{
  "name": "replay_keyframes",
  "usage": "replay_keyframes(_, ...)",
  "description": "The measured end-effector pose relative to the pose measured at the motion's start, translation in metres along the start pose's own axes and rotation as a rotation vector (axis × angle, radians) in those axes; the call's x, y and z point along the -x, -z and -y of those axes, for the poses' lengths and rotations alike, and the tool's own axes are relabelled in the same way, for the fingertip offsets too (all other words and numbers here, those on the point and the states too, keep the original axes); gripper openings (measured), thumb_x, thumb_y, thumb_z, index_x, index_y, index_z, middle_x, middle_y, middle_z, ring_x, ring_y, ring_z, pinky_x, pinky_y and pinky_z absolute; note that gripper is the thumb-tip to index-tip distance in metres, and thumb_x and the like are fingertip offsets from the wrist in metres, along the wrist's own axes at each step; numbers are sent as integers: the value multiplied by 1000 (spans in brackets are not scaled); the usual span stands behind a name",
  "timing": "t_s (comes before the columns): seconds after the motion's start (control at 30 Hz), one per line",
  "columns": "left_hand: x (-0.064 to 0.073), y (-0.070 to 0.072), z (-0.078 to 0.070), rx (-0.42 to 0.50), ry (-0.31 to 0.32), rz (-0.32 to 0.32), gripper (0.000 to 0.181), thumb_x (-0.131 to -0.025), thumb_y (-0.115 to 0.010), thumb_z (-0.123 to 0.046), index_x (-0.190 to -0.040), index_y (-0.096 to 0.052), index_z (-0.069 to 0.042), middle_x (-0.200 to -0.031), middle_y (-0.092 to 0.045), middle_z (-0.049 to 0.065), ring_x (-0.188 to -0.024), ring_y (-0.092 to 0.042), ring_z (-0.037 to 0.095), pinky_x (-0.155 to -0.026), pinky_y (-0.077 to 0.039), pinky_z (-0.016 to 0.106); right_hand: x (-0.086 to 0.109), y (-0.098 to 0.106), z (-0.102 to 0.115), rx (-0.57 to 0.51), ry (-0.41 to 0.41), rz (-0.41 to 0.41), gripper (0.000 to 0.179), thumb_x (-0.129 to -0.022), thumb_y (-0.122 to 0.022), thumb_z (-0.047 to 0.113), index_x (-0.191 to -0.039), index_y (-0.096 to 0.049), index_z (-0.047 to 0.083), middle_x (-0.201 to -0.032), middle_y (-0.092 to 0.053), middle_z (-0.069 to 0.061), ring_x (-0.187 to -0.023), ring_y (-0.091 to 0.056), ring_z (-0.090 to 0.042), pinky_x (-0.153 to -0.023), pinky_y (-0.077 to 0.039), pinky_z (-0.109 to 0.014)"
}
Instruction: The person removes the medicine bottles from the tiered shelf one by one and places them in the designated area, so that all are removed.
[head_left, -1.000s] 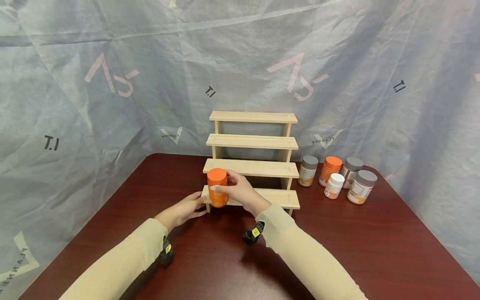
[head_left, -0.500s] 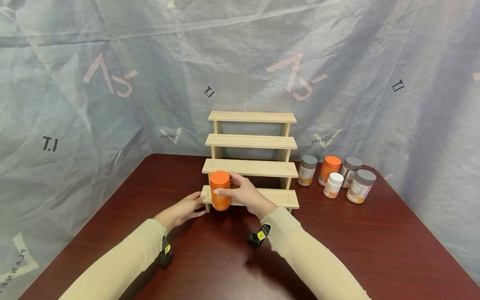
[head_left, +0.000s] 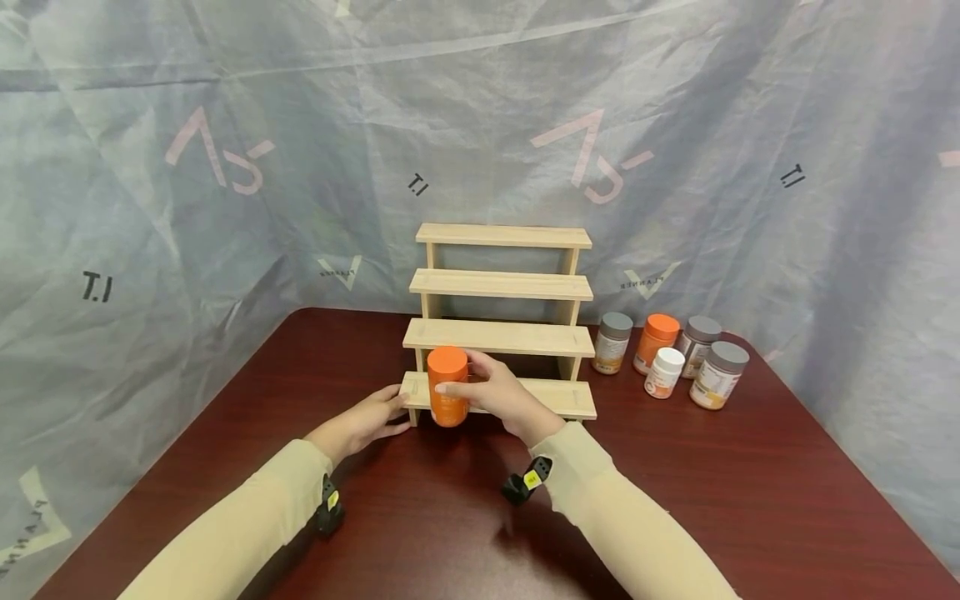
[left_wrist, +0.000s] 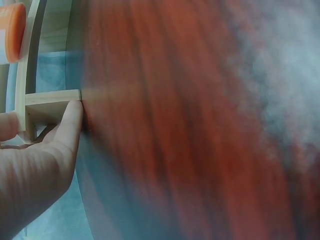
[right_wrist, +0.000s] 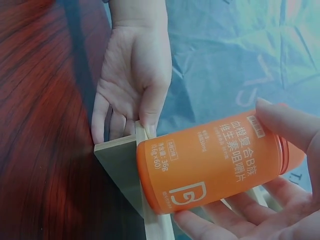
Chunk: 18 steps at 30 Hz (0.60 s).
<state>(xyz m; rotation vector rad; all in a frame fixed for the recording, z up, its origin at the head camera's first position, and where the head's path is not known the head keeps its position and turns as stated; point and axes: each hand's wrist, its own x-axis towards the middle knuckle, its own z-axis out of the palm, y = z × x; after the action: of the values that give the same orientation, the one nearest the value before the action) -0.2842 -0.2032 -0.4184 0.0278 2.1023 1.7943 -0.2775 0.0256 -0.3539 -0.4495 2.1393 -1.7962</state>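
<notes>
My right hand [head_left: 504,396] holds an orange vitamin bottle [head_left: 447,404] with an orange lid, upright in front of the left part of the lowest step. White lettering on the bottle [right_wrist: 215,160] faces the right wrist camera, and its base overlaps the step's edge there. The pale wooden four-step display stand [head_left: 498,336] stands at the back of the table. At the left end of its lowest step, my left hand [head_left: 367,421] grips the board, the thumb on top. In the left wrist view, a finger of that hand [left_wrist: 37,175] lies against the wooden leg [left_wrist: 52,102].
Right of the stand are several bottles: grey-lidded ones [head_left: 612,343] [head_left: 717,377], an orange one [head_left: 656,343] and a small white-lidded one [head_left: 664,374]. A grey printed sheet [head_left: 480,125] hangs behind and beside the dark red table [head_left: 420,533].
My right hand has brought the orange bottle slightly right and toward me, still in front of the lowest step. The left hand stays at the stand's end.
</notes>
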Motion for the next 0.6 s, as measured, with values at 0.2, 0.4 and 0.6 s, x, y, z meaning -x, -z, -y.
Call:
replay_keyframes(0.2, 1, 1, -1, 10, 6, -2, 52, -108, -29, -19, -153, -13, 0, -155, -22, 28, -146, -18, 41, -111, -42, 46, 8, 5, 4, 37, 30, 14, 63, -83, -77, 21, -140, -50, 22, -130, -59, -11, -117, -59, -25, -99, -53, -45)
replay_keyframes(0.4, 2, 2, 1, 15, 2, 6, 51, -108, -28, -17, -153, -12, 2, -155, -20, 29, -146, -17, 42, -111, -41, 46, 14, 15, 1, 48, 26, -23, 62, -81, -79, 23, -137, -53, 25, -128, -61, -7, -116, -58, -23, -101, -51, -46)
replay_keyframes(0.6, 0, 1, 1, 19, -3, 22, 52, -108, -30, -18, -153, -12, 1, -155, -20, 29, -146, -17, 41, -112, -40, 47, 20, 28, -2, -5, 14, -113, 60, -82, -79, 24, -136, -53, 25, -128, -62, -6, -118, -56, -23, -107, -44, -46)
